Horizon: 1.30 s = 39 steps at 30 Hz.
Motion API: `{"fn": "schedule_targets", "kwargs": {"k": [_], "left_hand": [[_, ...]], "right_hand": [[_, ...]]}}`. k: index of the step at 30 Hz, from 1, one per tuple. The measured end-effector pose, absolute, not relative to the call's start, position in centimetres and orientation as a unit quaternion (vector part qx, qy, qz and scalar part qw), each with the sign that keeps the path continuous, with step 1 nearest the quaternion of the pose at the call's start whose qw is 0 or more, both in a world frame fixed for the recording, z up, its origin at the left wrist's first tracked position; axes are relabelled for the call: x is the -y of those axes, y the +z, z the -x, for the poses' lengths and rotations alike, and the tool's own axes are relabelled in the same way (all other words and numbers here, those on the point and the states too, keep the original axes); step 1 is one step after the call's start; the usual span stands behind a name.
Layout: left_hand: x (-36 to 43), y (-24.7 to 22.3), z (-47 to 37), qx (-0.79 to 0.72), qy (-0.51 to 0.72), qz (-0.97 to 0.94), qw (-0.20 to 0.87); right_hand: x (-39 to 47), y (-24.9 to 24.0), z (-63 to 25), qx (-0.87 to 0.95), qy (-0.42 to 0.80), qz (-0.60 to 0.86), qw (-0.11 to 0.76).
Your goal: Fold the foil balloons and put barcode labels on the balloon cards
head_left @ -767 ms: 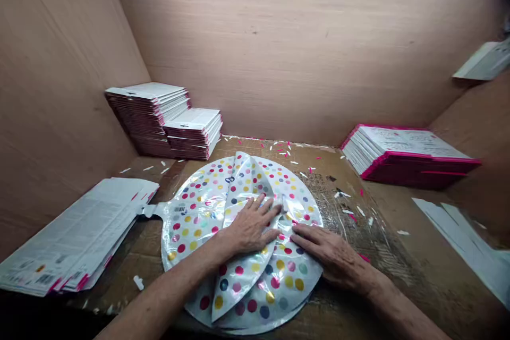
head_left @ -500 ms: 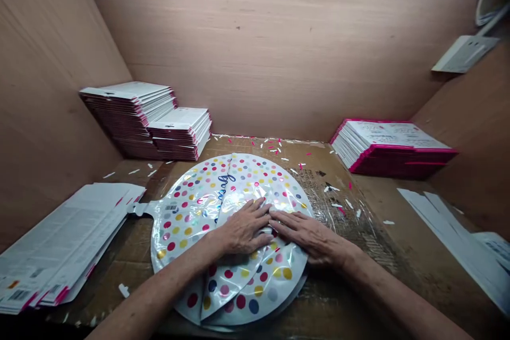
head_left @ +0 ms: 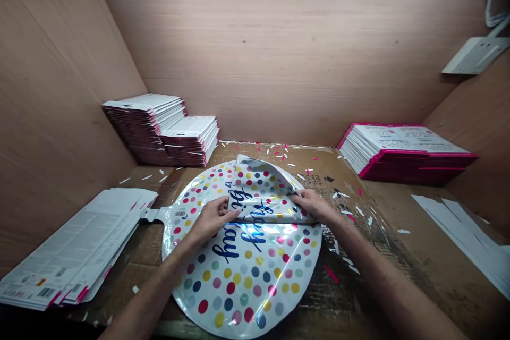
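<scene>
Foil balloon point(head_left: 243, 271): flat, uninflated, round, shiny silver-white, covered in coloured dots (pink, yellow, blue, teal, red). Dark blue script lettering across the middle, partly readable. Lies face up on the brown worktop point(head_left: 382, 255), near its front edge. Short filling neck with a barcode label sticks out to the left, just beside a pile of white sheets. Far half is folded toward the near side along a straight crease across the middle; folded flap shows dots and more lettering, its top edge curling up. Left hand point(head_left: 211, 218) pinches the crease at its left end, right hand point(head_left: 314, 204) at its right end.
</scene>
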<state>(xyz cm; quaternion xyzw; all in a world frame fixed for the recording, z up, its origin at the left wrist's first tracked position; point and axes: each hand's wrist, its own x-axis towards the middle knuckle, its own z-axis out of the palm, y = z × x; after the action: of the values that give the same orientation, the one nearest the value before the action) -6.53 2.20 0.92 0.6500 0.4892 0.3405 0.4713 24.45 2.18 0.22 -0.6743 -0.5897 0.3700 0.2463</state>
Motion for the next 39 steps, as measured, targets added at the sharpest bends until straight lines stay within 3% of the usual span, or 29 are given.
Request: {"fn": "schedule_targets", "kwargs": {"k": [6, 12, 17, 23, 27, 30, 32, 35, 39], "left_hand": [[-3.7, -0.4, 4.5, -0.613, 0.336, -0.629, 0.341], [-3.9, -0.3, 4.4, -0.639, 0.311, -0.636, 0.302], [-3.5, -0.3, 4.4, -0.655, 0.307, -0.648, 0.24], [-2.8, 0.8, 2.0, -0.619, 0.283, -0.728, 0.086], [-4.7, 0.0, 0.2, -0.54, 0.212, -0.812, 0.064], [-6.1, -1.8, 0.3, -0.576, 0.18, -0.796, 0.048], [-6.6, -2.9, 0.7, -0.598, 0.169, -0.783, 0.04], [-6.6, -3.7, 1.0, -0.602, 0.159, -0.782, 0.035], [-6.3, -3.3, 1.0, -0.602, 0.15, -0.783, 0.044]], "right_hand": [[1.4, 0.4, -24.8, 0.608, 0.222, 0.704, 0.292], [0.7, -0.2, -24.6, 0.62, 0.069, 0.775, 0.098], [-2.7, 0.1, -24.6, 0.605, 0.07, 0.792, 0.053], [-3.7, 0.1, -23.7, 0.586, 0.064, 0.807, 0.032], [-4.1, 0.6, -23.5, 0.586, 0.07, 0.807, 0.034], [-3.1, 1.1, -23.7, 0.594, 0.068, 0.8, 0.048], [-1.8, 1.3, -23.5, 0.625, 0.029, 0.775, 0.091], [-0.1, 1.3, -22.8, 0.766, -0.058, 0.623, 0.15], [-0.6, 0.6, -21.5, 0.863, -0.022, 0.495, 0.097]]}}
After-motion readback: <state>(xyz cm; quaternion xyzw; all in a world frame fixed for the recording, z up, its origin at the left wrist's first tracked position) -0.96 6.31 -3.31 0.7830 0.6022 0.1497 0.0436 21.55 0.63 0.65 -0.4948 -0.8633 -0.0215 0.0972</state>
